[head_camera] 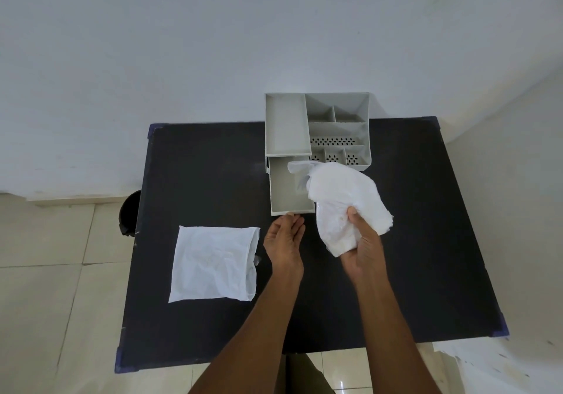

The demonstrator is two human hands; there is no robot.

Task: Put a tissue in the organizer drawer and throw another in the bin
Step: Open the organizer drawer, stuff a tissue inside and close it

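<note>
Right hand (361, 241) clutching crumpled tissue (344, 201), bunch raised over right edge of pulled-out drawer (289, 191) of grey organizer (316, 128). Left hand (285, 238) loosely spread, fingertips (292, 215) touching drawer front lip. Second tissue (213, 264) lying flat on black counter (426, 241), left of hands. Black bin (129, 214) on floor beside counter's left edge, mostly hidden

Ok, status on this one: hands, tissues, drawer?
Left hand open at the pulled-out drawer front. Right hand holds crumpled tissue beside drawer. Second tissue flat on table. Nothing blocking.
</note>
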